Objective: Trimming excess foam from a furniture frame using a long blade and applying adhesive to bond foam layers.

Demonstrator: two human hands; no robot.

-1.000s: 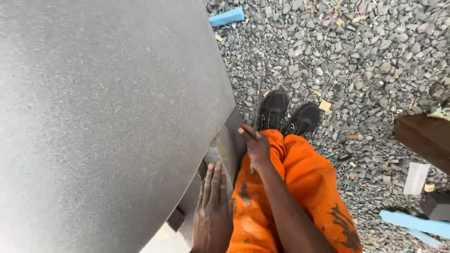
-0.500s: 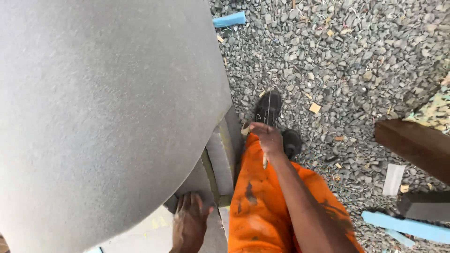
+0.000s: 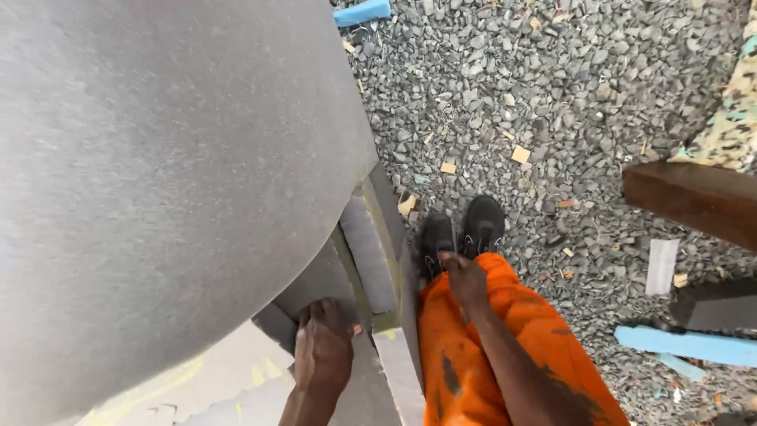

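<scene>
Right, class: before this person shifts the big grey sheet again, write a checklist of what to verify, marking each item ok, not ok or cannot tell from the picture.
1. Left hand has contact with the stacked grey slabs: ok, it rests flat on them under the large grey sheet.
2. Right hand is free: ok, it lies on the orange trousers, holding nothing.
3. Fingers clear of pinch points: cannot tell, the sheet overhangs the left hand closely.
4. Footing: not ok, the black shoes stand on loose gravel.
5. Ground clear of trip hazards: not ok, blue foam strips and scraps lie nearby.
</scene>
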